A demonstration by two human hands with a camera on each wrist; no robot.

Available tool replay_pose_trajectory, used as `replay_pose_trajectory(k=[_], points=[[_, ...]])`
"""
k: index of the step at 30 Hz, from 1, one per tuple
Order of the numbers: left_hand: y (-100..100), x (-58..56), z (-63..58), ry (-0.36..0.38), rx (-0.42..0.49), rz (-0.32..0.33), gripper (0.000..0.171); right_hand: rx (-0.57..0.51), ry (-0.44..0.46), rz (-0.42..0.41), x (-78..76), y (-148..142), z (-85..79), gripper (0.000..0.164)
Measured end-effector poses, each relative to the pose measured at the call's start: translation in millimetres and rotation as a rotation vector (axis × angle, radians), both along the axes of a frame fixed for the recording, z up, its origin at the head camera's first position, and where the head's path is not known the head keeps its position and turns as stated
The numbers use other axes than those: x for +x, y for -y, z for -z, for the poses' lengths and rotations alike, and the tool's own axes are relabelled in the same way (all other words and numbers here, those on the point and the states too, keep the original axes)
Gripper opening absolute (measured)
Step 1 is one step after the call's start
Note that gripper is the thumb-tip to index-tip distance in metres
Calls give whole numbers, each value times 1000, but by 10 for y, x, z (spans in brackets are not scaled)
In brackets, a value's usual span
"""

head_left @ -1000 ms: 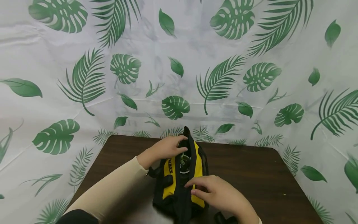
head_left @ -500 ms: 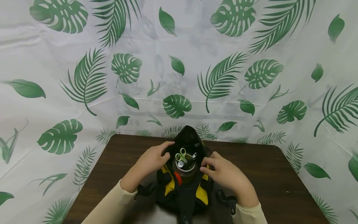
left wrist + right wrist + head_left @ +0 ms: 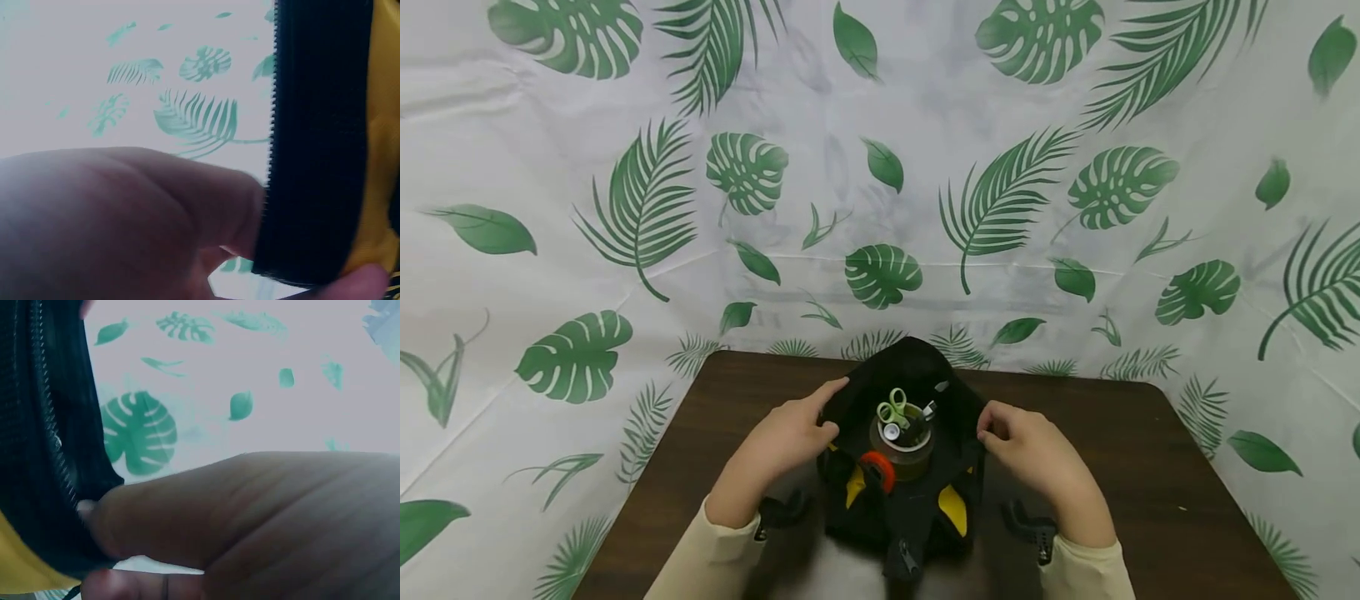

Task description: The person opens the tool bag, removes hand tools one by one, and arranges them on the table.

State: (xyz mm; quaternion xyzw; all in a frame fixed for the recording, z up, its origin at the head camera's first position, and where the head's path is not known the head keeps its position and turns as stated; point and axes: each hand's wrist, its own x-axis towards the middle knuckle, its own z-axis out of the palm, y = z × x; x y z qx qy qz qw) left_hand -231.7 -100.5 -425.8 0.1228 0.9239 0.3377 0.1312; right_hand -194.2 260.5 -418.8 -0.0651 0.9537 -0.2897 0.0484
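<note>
A black and yellow tool bag (image 3: 955, 508) sits with its zippered mouth spread wide. My left hand (image 3: 782, 442) pinches the bag's left edge; in the left wrist view the thumb meets the zipper strip (image 3: 319, 137) and a fingertip (image 3: 362, 284) shows by the yellow side. My right hand (image 3: 1037, 450) pinches the opposite edge, its thumb (image 3: 119, 519) at the zipper teeth (image 3: 53, 431). Inside the bag stand light green scissors (image 3: 892, 408) in a round holder with a pale rim (image 3: 917, 454). A white-capped item (image 3: 891, 432) and a dark slim item lie beside the scissors. An orange-red ring (image 3: 880, 471) is nearer me.
The bag stands on a dark brown wooden table (image 3: 1097, 467). Black straps (image 3: 786, 508) with buckle ends (image 3: 1033, 533) lie on both sides of it. A leaf-print cloth (image 3: 880, 208) hangs behind the table and along its sides.
Both hands have moved apart, left and right, drawing the bag's mouth from a narrow slit to wide. The scissors, holder and orange-red ring have come into view. The view has tilted slightly.
</note>
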Motion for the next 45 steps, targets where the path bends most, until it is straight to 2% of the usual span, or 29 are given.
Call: replay_pose_trajectory(k=[6, 12, 16, 21, 25, 27, 29, 31, 34, 39, 42, 45], points=[[165, -32, 0, 11, -19, 18, 74, -18, 46, 37, -41, -169, -2, 25], [348, -138, 14, 71, 4, 30, 74, -58, 57, 82, -104, -387, 25, 29], [413, -157, 24, 102, 8, 36, 75, -85, 69, 72, -134, -435, 70, 30], [326, -144, 54, 87, 18, 19, 71, -65, 54, 69, -102, -342, 69, 28], [190, -122, 92, 9, -18, -19, 65, -50, 2, 54, -60, -222, 21, 25], [125, -116, 106, -22, -29, -34, 70, -60, -33, 47, -49, -156, -3, 23], [77, -109, 122, -36, -29, -39, 80, -96, -69, 41, -40, -81, -12, 19], [51, -105, 130, -20, -14, -33, 88, -165, -106, 34, -30, 9, -17, 16], [42, -105, 137, 10, 13, -9, 97, -327, -144, 4, -20, 172, -17, 15], [48, -112, 131, 49, 41, 46, 106, -578, -109, -35, -27, 420, -17, 24], [63, -112, 129, 56, 45, 69, 107, -608, -76, -27, -36, 493, -44, 25], [86, -106, 125, 59, 58, 73, 107, -574, -42, -19, -59, 520, -108, 26]])
